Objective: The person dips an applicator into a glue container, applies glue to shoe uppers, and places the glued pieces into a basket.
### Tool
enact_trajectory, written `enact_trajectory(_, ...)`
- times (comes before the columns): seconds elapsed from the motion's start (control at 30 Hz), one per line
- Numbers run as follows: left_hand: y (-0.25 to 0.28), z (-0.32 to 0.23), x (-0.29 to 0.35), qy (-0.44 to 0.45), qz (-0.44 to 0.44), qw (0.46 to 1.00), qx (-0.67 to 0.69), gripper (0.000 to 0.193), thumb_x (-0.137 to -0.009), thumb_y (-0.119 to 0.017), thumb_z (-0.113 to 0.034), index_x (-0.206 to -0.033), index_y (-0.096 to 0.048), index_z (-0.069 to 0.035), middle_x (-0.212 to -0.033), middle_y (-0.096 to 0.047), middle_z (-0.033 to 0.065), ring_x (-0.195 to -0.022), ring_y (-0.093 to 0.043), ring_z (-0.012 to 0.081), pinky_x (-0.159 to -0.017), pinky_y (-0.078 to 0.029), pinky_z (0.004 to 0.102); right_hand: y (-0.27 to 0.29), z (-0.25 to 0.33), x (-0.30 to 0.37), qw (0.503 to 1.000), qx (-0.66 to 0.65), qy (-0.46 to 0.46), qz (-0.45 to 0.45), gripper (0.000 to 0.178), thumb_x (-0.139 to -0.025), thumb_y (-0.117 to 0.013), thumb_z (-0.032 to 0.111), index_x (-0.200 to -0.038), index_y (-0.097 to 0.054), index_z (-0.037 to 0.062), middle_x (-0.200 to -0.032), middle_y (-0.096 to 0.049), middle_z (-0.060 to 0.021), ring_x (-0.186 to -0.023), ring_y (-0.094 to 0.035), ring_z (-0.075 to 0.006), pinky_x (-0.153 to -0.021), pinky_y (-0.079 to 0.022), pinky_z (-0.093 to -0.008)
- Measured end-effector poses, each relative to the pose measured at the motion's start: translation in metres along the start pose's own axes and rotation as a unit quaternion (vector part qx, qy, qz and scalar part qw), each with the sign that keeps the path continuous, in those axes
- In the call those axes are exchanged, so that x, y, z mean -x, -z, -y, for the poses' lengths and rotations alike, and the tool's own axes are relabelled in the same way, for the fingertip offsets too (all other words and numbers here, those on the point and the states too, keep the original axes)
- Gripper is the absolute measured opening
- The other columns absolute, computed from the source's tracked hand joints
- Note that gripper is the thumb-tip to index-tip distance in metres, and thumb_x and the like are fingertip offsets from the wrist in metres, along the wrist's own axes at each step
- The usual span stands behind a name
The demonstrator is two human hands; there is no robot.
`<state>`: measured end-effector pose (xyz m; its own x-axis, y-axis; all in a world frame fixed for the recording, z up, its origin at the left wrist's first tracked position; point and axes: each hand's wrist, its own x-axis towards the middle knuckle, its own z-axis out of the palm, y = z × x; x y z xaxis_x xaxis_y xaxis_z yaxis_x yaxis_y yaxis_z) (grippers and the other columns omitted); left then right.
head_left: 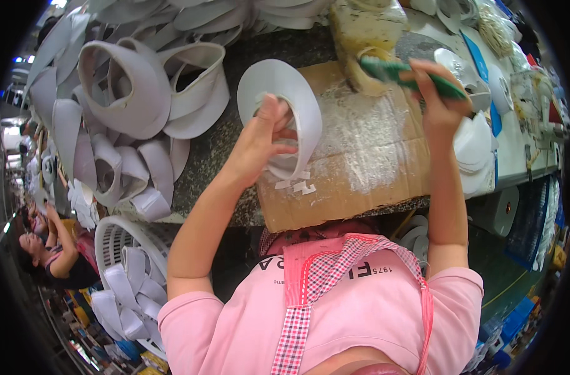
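While the left hand (pixel 260 134) holds a white visor-shaped piece (pixel 278 74), the right hand (pixel 440 103) is closed around a green brush (pixel 385 69), which looks blurred. The left fingers are bent and partly spread within the opening of the piece; I cannot tell exactly what they pinch. This piece is tilted, over the left edge of a brown cardboard sheet (pixel 285 209), which lies at the near edge of the tabletop (pixel 197 156). Its far end overlaps, for the brush, the mouth of a yellowish container (pixel 363 28) by the cardboard's far edge; whether it goes inside, I cannot tell. Small white scraps (pixel 297 185) lie near the cardboard's left edge. Similar white pieces (pixel 125 94) are heaped on the tabletop's left side, and below its near edge a white basket (pixel 103 228) contains white bands (pixel 131 300).
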<state>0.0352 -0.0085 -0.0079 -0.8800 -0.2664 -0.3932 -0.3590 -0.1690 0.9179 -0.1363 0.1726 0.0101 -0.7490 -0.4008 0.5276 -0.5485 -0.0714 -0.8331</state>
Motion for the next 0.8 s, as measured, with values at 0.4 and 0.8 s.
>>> enact_trajectory(0.4, 0.010, 0.001, 0.005, -0.390, 0.087, 0.775, -0.489, 0.027, -0.063, -0.064, -0.020, -0.082, -0.055, -0.003, -0.070, -0.056, 0.0124, -0.070, -0.054, 0.0269, -0.070, -0.041, 0.0354, 0.068, -0.057, -0.016, 0.995, -0.068, -0.065, -0.028, 0.013, -0.079, -0.056, 0.013, -0.084, -0.063, 0.0043, -0.068, -0.060, -0.0022, -0.059, -0.054, -0.0063, -0.046, -0.040, -0.0174)
enact_trajectory(0.8, -0.019, -0.010, 0.010, -0.112, -0.053, 0.989, -0.087, 0.032, -0.076, -0.062, -0.024, -0.095, -0.055, 0.002, -0.083, -0.058, 0.0034, -0.071, -0.051, 0.0057, -0.064, -0.041, 0.0201, -0.012, -0.006, 0.019, 0.952, -0.285, 0.002, 0.115, 0.017, -0.079, -0.053, 0.006, -0.092, -0.058, -0.0032, -0.087, -0.058, -0.0099, -0.065, -0.052, -0.0104, -0.055, -0.041, -0.0187)
